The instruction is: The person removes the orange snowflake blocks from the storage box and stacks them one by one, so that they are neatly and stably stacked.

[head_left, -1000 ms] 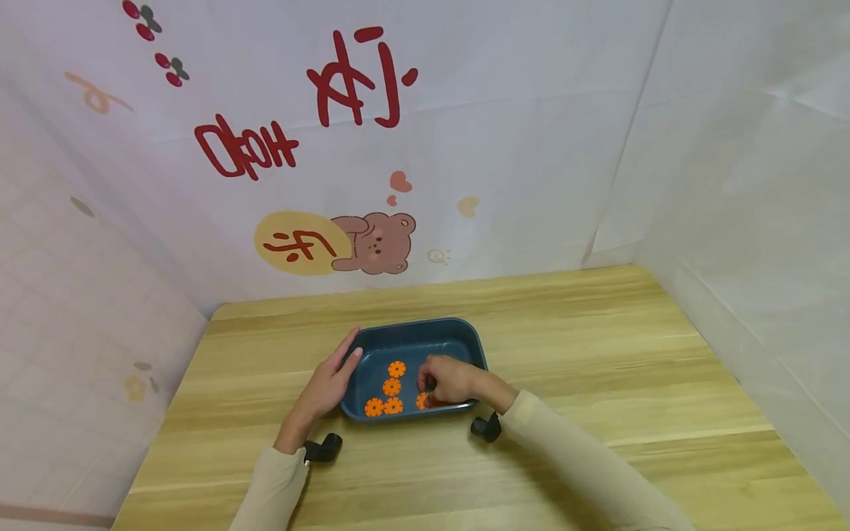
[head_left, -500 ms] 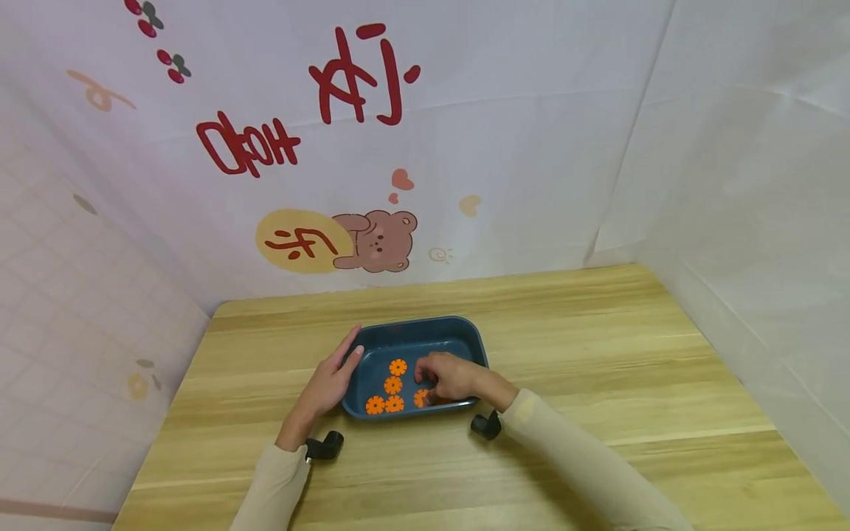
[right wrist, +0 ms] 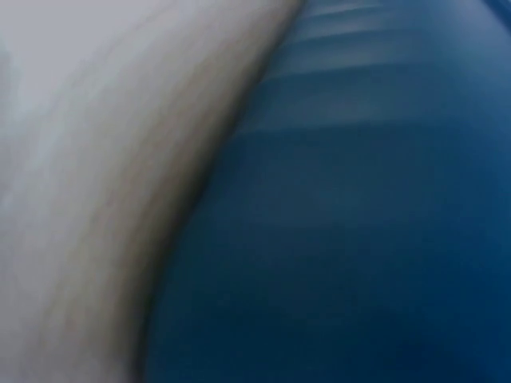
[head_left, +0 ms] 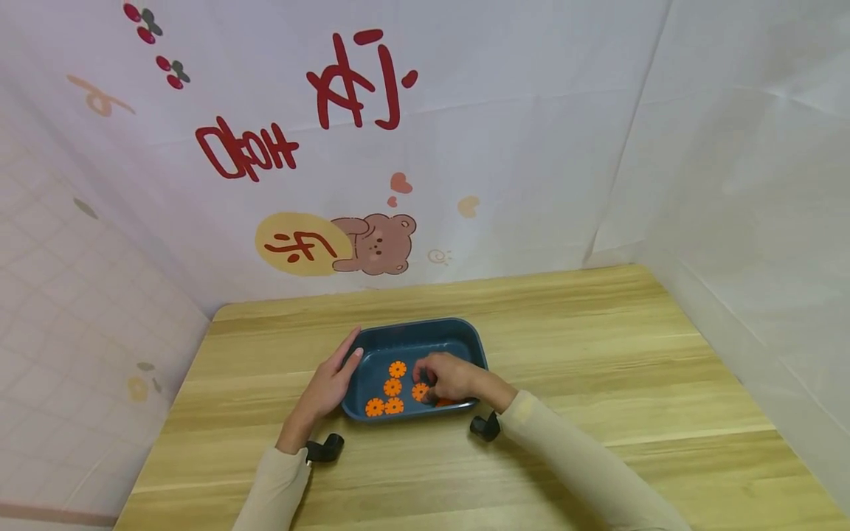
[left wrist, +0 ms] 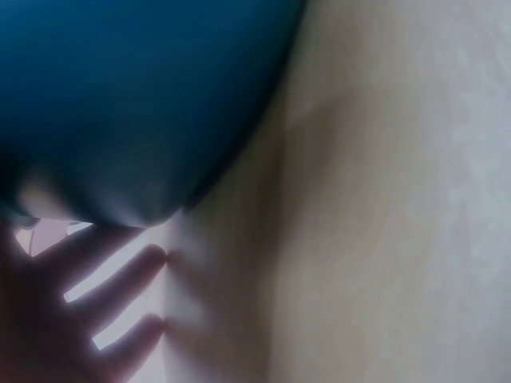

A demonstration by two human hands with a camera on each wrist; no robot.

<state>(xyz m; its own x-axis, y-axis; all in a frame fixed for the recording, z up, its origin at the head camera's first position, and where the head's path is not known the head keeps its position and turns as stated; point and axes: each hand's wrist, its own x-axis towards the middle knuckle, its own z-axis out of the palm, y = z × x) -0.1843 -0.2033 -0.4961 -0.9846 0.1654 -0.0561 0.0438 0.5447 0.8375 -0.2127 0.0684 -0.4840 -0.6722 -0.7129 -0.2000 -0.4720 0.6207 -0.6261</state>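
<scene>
A dark blue rectangular tray (head_left: 458, 333) sits on the table with several orange notched discs (head_left: 392, 386) lying in it. My left hand (head_left: 327, 385) holds the tray's left end, thumb over the rim and fingers along the outside. In the left wrist view, fingers (left wrist: 128, 287) show beside the blue wall. Inside the tray my right hand (head_left: 451, 377) bends down with curled fingers at one orange notched disc (head_left: 420, 391); whether it pinches it is unclear. More orange (head_left: 443, 402) shows under that hand. The right wrist view has only the tray wall (right wrist: 335, 239) and table.
The wood-grain table (head_left: 564, 332) ends at a white printed cloth (head_left: 531, 147) behind. Cloth also hangs at the left and right sides. Black wrist-worn pieces (head_left: 325, 448) sit below each wrist, close to the tray's front side.
The orange disc by my right fingers has shifted slightly away from the tray's front wall. My right fingers have moved a little left. The left hand and the tray have stayed put.
</scene>
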